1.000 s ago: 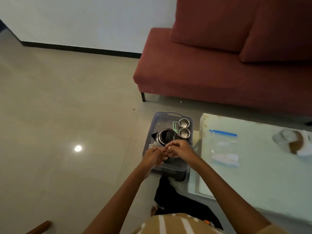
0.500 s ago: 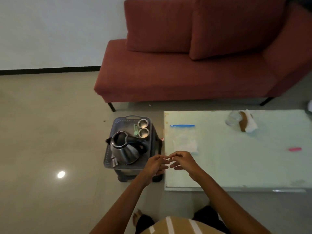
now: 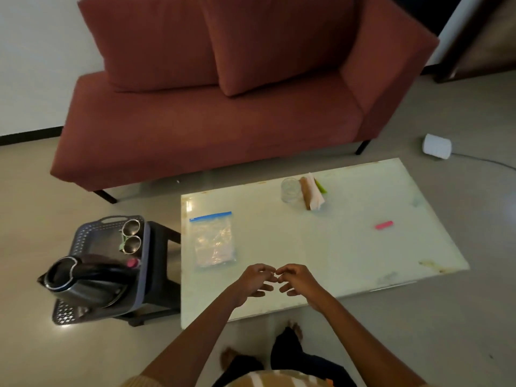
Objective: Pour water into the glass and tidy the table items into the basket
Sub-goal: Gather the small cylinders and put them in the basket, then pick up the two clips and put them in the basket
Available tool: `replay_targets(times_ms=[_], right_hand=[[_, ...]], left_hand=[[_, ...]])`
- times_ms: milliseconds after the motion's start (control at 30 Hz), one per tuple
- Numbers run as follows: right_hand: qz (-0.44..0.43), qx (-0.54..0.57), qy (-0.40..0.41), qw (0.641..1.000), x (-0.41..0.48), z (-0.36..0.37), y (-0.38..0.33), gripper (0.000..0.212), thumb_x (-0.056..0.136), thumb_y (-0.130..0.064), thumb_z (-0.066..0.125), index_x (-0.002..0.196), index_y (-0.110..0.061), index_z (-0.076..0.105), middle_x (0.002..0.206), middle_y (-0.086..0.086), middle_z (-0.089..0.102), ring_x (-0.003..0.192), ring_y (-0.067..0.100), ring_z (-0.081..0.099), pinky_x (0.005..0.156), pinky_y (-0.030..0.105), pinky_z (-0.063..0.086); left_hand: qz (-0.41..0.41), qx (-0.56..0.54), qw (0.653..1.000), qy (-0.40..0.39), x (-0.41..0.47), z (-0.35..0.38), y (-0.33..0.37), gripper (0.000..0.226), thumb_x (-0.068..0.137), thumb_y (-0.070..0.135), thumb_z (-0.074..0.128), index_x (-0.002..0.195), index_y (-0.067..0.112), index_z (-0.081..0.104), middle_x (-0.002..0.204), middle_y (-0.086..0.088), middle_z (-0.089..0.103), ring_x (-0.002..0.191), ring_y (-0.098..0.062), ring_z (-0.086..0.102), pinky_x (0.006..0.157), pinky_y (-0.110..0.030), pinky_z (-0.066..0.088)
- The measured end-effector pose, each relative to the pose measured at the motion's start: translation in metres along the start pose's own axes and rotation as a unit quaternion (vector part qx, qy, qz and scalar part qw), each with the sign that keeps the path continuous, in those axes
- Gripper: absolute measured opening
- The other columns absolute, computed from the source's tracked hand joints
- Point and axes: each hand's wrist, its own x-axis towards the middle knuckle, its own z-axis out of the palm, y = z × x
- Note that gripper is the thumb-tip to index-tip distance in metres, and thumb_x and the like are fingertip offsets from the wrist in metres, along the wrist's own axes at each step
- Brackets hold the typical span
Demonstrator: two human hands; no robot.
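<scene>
A red sofa [image 3: 212,129] is standing at the far side, with two cushions leaning on its backrest. In front of it, a pale glossy surface [image 3: 349,255] is carrying the loose items. Left of the surface, a grey perforated basket [image 3: 83,238] is sitting on a dark stool [image 3: 164,247]. A steel kettle [image 3: 83,283] with a black handle is standing in the near end of the basket. A clear zip bag [image 3: 213,241] with a blue seal strip is lying flat near the left edge of the surface.

Just nearer than the bag, the left hand [image 3: 255,280] and the right hand [image 3: 296,280] are hovering over the near part of the surface. Their fingers are curling loosely and their fingertips are almost meeting, and neither hand is holding anything that can be made out. A white device [image 3: 437,146] with a cable is lying on the floor to the right of the sofa.

The glass [image 3: 290,189] is standing upright near the far edge of the surface, well apart from both hands. Whether it is holding water cannot be told. A folded white paper [image 3: 317,195] is lying just beside it on the right. Two metal cups [image 3: 131,227] are standing side by side in the far end of the basket. A small pink item [image 3: 384,225] is lying alone towards the right of the surface
</scene>
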Motion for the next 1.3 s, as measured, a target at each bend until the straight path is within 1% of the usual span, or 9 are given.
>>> replay_targets(times_ms=[167,333,600,800,967,1033,1133,1200,1300], right_hand=[[0.003,0.020,-0.030,0.999,0.002,-0.016,0.000,0.019,0.086,-0.007,0.052,0.099,-0.015,0.064,0.084,0.005,0.067,0.067,0.018,0.065,0.060,0.023,0.048],[0.004,0.030,-0.009,0.999,0.008,-0.040,0.000,0.021,0.089,-0.006,0.048,0.095,-0.015,0.065,0.084,0.006,0.069,0.067,0.018,0.066,0.059,0.023,0.049],[0.016,0.054,0.043,0.997,0.041,-0.150,0.006,0.019,0.092,-0.007,0.046,0.094,-0.008,0.065,0.084,0.010,0.067,0.067,0.021,0.065,0.059,0.025,0.049],[0.077,0.001,0.041,0.996,0.101,-0.256,0.036,0.017,0.090,-0.006,0.047,0.085,-0.012,0.062,0.072,0.007,0.063,0.052,0.015,0.060,0.050,0.020,0.042],[0.090,-0.113,0.084,0.986,0.163,-0.336,0.063,0.014,0.085,-0.006,0.048,0.077,-0.009,0.060,0.068,0.006,0.057,0.054,0.017,0.052,0.049,0.021,0.035],[0.069,-0.175,0.103,0.977,0.191,-0.358,0.073,0.017,0.084,-0.004,0.048,0.077,-0.011,0.061,0.076,0.008,0.060,0.067,0.020,0.054,0.061,0.026,0.042],[0.051,-0.292,0.121,0.947,0.219,-0.380,0.083,0.028,0.086,-0.006,0.050,0.110,-0.010,0.064,0.116,0.013,0.060,0.110,0.028,0.054,0.095,0.028,0.039],[0.051,-0.310,0.138,0.939,0.218,-0.383,0.078,0.036,0.088,-0.009,0.050,0.123,-0.012,0.057,0.131,0.012,0.049,0.122,0.030,0.044,0.100,0.031,0.036],[0.052,-0.343,0.156,0.925,0.216,-0.382,0.081,0.047,0.090,-0.016,0.052,0.136,-0.019,0.043,0.146,0.005,0.030,0.130,0.031,0.032,0.096,0.040,0.040]], left_hand=[[-0.001,0.006,1.000,0.004,0.008,0.009,0.015,0.022,0.092,0.022,0.050,0.111,0.019,0.060,0.093,0.002,0.068,0.081,-0.012,0.064,0.069,-0.021,0.048],[0.008,-0.018,1.000,0.012,0.025,0.013,0.028,0.019,0.094,0.022,0.047,0.108,0.019,0.060,0.098,0.001,0.068,0.082,-0.012,0.064,0.072,-0.023,0.048],[0.011,-0.026,0.999,0.034,0.062,0.054,0.074,0.016,0.095,0.018,0.045,0.102,0.018,0.060,0.090,0.003,0.066,0.069,-0.009,0.060,0.062,-0.020,0.042],[0.000,-0.028,0.998,0.065,0.124,0.102,0.122,0.014,0.092,0.015,0.046,0.093,0.020,0.059,0.085,0.004,0.067,0.063,-0.008,0.058,0.055,-0.018,0.039],[0.010,0.001,0.996,0.088,0.184,0.142,0.158,0.016,0.090,0.011,0.046,0.093,0.020,0.059,0.084,0.005,0.066,0.063,-0.008,0.057,0.054,-0.017,0.038],[0.010,0.019,0.996,0.088,0.202,0.156,0.159,0.016,0.089,0.011,0.046,0.094,0.020,0.059,0.087,0.004,0.066,0.065,-0.007,0.057,0.055,-0.016,0.039],[-0.009,0.044,0.995,0.086,0.215,0.172,0.151,0.018,0.087,0.011,0.045,0.091,0.022,0.059,0.089,0.004,0.066,0.067,-0.007,0.057,0.056,-0.017,0.040],[-0.017,0.043,0.995,0.085,0.214,0.176,0.140,0.019,0.086,0.010,0.044,0.090,0.023,0.058,0.089,0.004,0.066,0.066,-0.007,0.057,0.056,-0.017,0.040],[-0.042,0.029,0.996,0.077,0.208,0.185,0.119,0.021,0.086,0.010,0.043,0.090,0.023,0.059,0.087,0.005,0.066,0.065,-0.008,0.058,0.055,-0.017,0.040]])
